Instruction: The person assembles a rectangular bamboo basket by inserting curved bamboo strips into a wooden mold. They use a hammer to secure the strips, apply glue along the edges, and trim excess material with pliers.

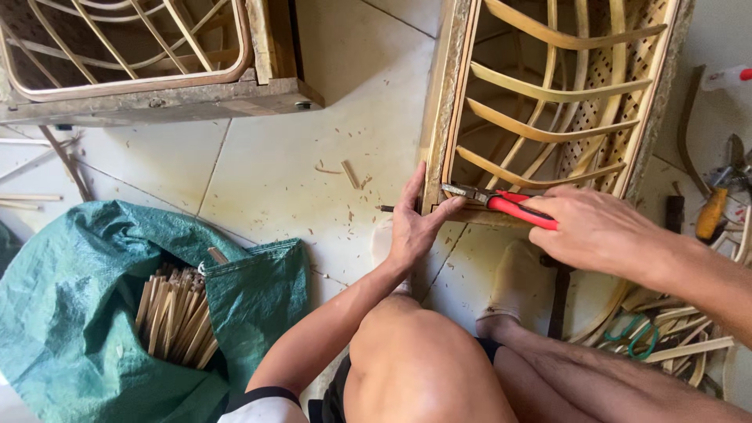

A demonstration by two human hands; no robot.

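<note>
My right hand grips red-handled pliers, whose metal jaws reach the near left corner of a rattan furniture frame. My left hand presses against that corner, thumb up along the wooden edge and fingers beside the plier jaws. The frame has curved cane slats and woven cane mesh inside. It lies on the tiled floor in front of my knees.
A green woven sack holding several cane sticks sits at lower left. Another rattan frame lies at top left. Cane offcuts, green-handled scissors and a yellow-handled tool lie at right. Shavings dot the tiles.
</note>
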